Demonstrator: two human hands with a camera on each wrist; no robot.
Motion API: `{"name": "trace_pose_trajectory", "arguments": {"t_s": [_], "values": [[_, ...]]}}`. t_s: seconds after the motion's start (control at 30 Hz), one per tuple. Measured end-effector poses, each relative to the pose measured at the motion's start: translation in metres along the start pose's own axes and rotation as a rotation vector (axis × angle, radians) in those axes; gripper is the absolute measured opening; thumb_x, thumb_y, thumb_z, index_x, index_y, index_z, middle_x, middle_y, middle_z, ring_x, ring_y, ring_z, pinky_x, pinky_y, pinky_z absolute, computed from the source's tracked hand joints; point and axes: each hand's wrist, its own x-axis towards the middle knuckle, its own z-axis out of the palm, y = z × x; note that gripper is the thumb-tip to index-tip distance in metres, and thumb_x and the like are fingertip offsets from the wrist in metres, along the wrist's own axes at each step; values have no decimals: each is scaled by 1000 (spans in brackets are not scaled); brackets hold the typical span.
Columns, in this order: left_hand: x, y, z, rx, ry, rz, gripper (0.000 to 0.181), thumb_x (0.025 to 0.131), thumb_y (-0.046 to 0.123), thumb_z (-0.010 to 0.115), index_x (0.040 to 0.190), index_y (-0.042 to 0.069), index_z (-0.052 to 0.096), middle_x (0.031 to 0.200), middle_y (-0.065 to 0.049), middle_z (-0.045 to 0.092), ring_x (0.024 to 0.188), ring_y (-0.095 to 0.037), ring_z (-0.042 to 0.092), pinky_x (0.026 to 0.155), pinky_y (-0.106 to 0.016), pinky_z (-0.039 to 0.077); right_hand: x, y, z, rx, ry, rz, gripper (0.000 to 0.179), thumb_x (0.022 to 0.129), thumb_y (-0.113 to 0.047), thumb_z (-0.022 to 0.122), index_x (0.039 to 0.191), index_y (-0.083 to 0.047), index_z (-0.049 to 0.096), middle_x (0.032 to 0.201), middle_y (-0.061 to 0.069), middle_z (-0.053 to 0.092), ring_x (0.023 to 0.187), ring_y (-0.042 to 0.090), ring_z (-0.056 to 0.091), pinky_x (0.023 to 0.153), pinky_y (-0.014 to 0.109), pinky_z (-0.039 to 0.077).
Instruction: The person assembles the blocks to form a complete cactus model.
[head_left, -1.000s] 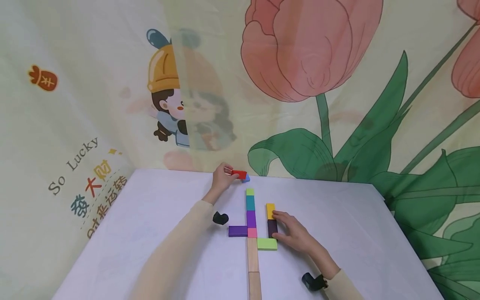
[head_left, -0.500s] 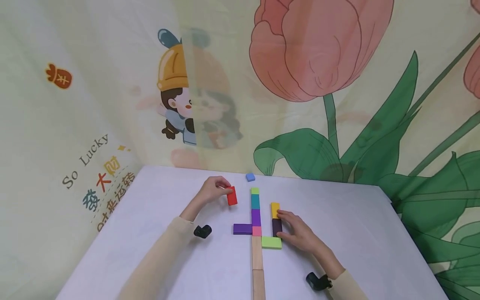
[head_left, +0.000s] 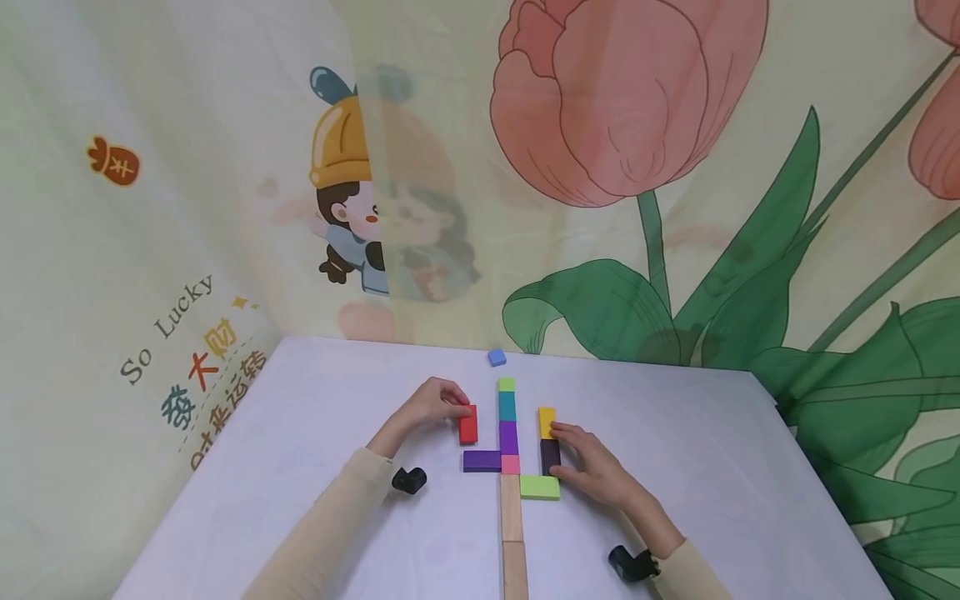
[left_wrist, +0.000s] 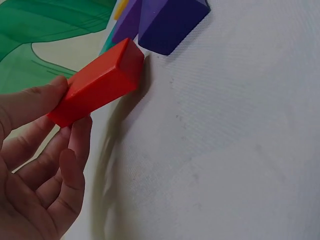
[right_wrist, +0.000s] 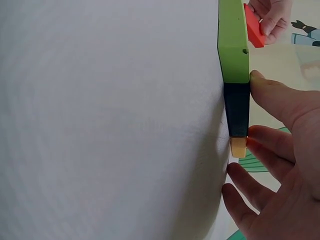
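Note:
My left hand (head_left: 431, 403) pinches a red block (head_left: 468, 428) by its far end, thumb on top and fingers beneath. In the left wrist view the red block (left_wrist: 100, 82) is tilted above the white cloth, its front end near a purple block (left_wrist: 172, 22). My right hand (head_left: 596, 468) rests its thumb and index finger, both nearly straight, on the right-hand pair of blocks. Its thumb touches the dark block (head_left: 550, 457) near a light green block (head_left: 540, 488); its index finger is at the join with the yellow block (head_left: 547, 423).
Between the hands runs a row of wooden blocks (head_left: 511, 508), then pink (head_left: 510, 464), purple (head_left: 508, 437), teal (head_left: 507, 407) and small green (head_left: 507, 384). A blue block (head_left: 497, 357) lies by the table's back edge. Black wrist cameras sit on both wrists.
My left hand has brought the red block from beside the blue block toward me, turning it lengthwise, to behind the sideways purple block. My right hand has stayed at the dark and yellow blocks.

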Motion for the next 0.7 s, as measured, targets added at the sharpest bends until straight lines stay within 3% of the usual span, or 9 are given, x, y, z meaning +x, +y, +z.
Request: {"name": "trace_pose_trajectory", "arguments": {"t_s": [0.3,0.7], "values": [[-4,-5,2,-10,-48,-13,15,80,18,78,89,7,72,79,-2,69,68,-12,56,62,-24,47,1,2,2,-8,-4,4,61,86,-28,73,140,-9,51,150,8,45,140,32,40,111,52,36],[-7,-6,12,124,21,123,11,80,13,78,86,5,74,80,-4,70,70,-9,56,67,-22,46,1,1,2,-11,5,9,61,85,-28,73,139,-10,52,149,8,46,139,32,41,110,52,37]]}}
